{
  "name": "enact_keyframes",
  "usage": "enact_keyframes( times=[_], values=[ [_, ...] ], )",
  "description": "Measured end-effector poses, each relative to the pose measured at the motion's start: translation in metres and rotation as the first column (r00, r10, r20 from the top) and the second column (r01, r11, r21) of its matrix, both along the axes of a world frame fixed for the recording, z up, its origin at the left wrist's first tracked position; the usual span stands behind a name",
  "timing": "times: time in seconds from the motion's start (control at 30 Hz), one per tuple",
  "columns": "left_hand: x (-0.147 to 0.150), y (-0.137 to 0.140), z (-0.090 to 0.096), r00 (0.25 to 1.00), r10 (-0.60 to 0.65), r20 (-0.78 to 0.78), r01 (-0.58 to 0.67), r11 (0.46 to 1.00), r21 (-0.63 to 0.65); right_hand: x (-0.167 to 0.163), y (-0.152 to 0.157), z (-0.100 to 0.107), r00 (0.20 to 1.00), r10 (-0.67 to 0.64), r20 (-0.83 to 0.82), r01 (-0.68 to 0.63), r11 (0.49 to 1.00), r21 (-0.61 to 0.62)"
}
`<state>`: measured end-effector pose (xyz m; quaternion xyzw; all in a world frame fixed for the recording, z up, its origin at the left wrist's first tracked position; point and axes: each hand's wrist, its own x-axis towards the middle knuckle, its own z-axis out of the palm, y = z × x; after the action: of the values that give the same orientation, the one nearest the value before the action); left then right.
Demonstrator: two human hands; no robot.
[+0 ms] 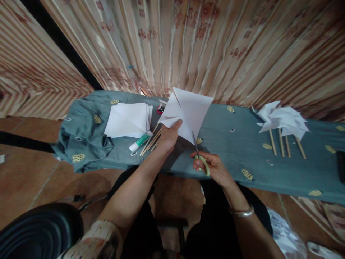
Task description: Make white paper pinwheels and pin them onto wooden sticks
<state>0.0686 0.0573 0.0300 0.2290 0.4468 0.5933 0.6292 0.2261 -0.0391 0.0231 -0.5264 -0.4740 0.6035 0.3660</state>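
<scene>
My left hand (170,136) grips a square sheet of white paper (193,108) above the table, thumb on top. Slits run inward from the sheet's upper and left sides. In my right hand (211,164) are scissors (202,163) with pale green handles, their blades at the sheet's lower corner. Below my left hand lie several thin wooden sticks (148,144) and a green-and-white glue stick (140,141). A stack of white paper (126,119) rests to the left. Over on the right lie several white paper pinwheels (283,118) on wooden sticks.
A green patterned cloth (229,140) covers the long narrow table. Behind the sheet sits a small red box (161,108), partly hidden. A pleated curtain (167,46) hangs along the far edge. A dark object (341,166) lies at the right edge, and a black round stool (40,232) stands lower left.
</scene>
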Motion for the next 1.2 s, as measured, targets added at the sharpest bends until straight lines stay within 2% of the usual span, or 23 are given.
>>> enact_keyframes(
  times=[0.1, 0.17, 0.4, 0.83, 1.07, 1.2],
  values=[
    [0.001, -0.002, 0.0, 0.997, 0.025, -0.077, -0.015, 0.991, 0.131, -0.001, 0.001, 0.0, 1.0, -0.021, -0.023, 0.02, 0.999, -0.034],
    [0.001, -0.004, 0.001, 0.996, 0.014, -0.086, 0.0, 0.987, 0.16, -0.002, 0.001, 0.001, 0.999, -0.035, -0.04, 0.032, 0.998, -0.061],
    [0.001, -0.005, 0.004, 0.992, 0.016, -0.127, 0.005, 0.987, 0.163, -0.003, 0.001, 0.004, 0.998, -0.043, -0.055, 0.038, 0.995, -0.089],
    [0.0, -0.001, -0.002, 0.995, 0.01, -0.103, 0.012, 0.976, 0.218, 0.001, 0.001, -0.002, 0.998, -0.007, -0.056, 0.002, 0.996, -0.094],
    [-0.001, -0.002, -0.001, 0.993, -0.011, -0.116, 0.035, 0.978, 0.204, 0.001, 0.001, -0.005, 0.999, -0.001, -0.049, -0.003, 0.996, -0.087],
    [0.001, -0.003, -0.002, 0.992, -0.011, -0.127, 0.042, 0.969, 0.242, 0.002, 0.001, -0.006, 1.0, 0.023, -0.012, -0.024, 0.998, -0.051]
  ],
)
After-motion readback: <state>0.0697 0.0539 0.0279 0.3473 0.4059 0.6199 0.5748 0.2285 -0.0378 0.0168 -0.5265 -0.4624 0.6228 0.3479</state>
